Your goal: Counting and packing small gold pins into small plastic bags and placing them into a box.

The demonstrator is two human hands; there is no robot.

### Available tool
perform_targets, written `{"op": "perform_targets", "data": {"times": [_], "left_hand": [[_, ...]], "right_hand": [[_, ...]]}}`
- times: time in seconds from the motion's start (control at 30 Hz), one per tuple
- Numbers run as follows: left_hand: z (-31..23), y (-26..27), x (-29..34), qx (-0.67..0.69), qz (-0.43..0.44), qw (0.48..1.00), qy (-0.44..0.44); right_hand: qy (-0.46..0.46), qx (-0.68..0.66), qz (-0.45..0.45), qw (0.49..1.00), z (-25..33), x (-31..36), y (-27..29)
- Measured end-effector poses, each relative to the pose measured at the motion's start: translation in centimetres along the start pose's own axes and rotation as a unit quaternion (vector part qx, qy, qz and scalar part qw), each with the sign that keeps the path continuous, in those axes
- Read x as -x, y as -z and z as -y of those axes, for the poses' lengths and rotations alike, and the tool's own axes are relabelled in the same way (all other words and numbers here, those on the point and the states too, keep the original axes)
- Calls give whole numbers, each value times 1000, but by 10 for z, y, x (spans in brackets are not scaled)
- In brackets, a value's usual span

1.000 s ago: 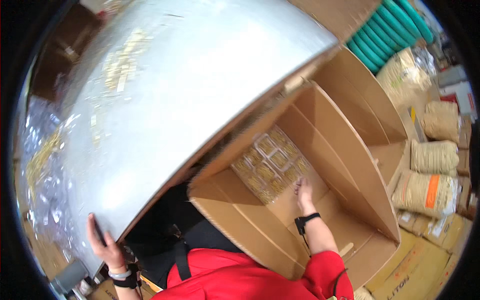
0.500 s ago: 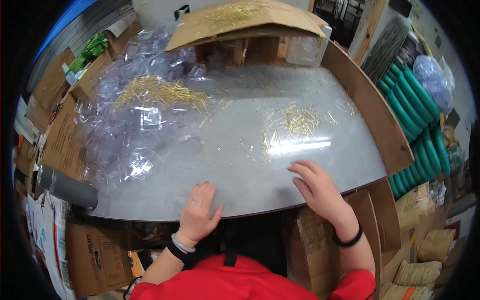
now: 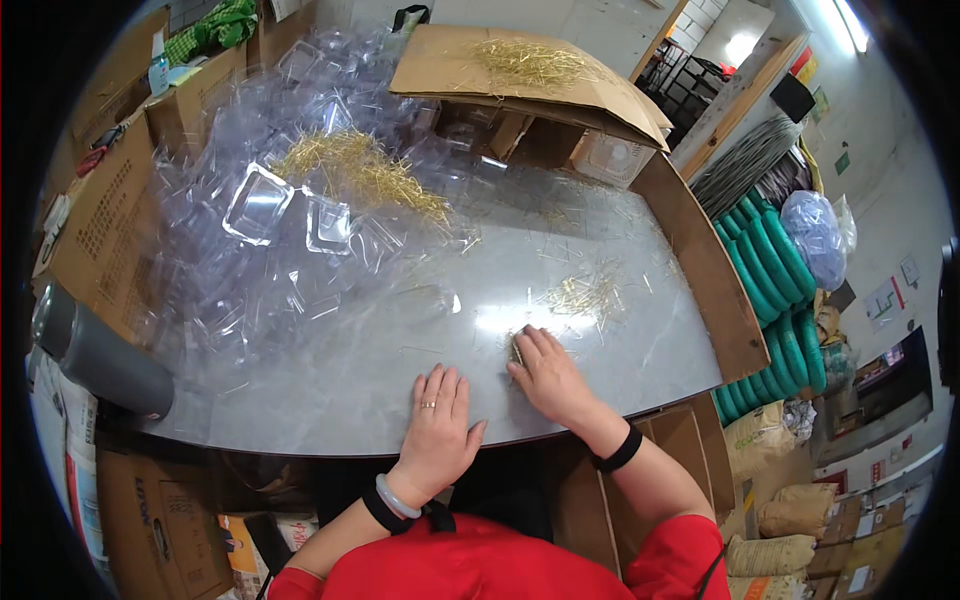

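Note:
My left hand [image 3: 440, 425] lies on the grey tabletop [image 3: 425, 385] near its front edge, fingers stretched out flat, nothing in it. To its right, my right hand [image 3: 550, 378] is down on the table with its fingers bent together over a small bunch of thin gold-coloured pins [image 3: 515, 348]; some pins show between thumb and fingertips, the rest are hidden. Beyond that hand, a loose scatter of the same pins [image 3: 588, 297] lies beside a bright reflection. A larger heap of gold pins [image 3: 370, 172] rests on a pile of clear plastic trays [image 3: 255, 300] on the left.
A cardboard flap [image 3: 450, 65] with more gold pins covers open boxes at the back. A brown board [image 3: 700, 260] borders the table's right side. Near the left front corner is a grey bottle [image 3: 110, 360]. Green coiled tubes [image 3: 770, 270] stand beyond the board.
My right hand has moved leftward onto the table, and loose pins from the middle are now bunched by its fingers. The view has shifted; my left hand stays flat by the edge.

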State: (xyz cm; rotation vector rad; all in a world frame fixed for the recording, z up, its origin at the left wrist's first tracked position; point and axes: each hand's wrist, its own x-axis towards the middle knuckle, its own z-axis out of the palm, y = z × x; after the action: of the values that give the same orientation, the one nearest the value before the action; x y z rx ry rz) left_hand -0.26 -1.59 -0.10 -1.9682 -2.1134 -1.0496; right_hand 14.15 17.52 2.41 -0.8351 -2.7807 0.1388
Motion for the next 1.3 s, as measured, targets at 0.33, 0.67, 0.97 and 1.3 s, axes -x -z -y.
{"op": "perform_targets", "data": {"times": [0.33, 0.67, 0.97, 1.3], "left_hand": [[-1, -4, -3, -15, 33, 999, -7], [17, 23, 0, -57, 101, 991, 70], [27, 19, -9, -156, 173, 970, 62], [38, -6, -7, -182, 165, 969, 16]], "right_hand": [[-137, 26, 61, 988, -61, -25, -5], [26, -66, 46, 996, 34, 24, -27], [-10, -55, -80, 995, 51, 9, -36], [42, -149, -108, 982, 65, 7, -49]]}}
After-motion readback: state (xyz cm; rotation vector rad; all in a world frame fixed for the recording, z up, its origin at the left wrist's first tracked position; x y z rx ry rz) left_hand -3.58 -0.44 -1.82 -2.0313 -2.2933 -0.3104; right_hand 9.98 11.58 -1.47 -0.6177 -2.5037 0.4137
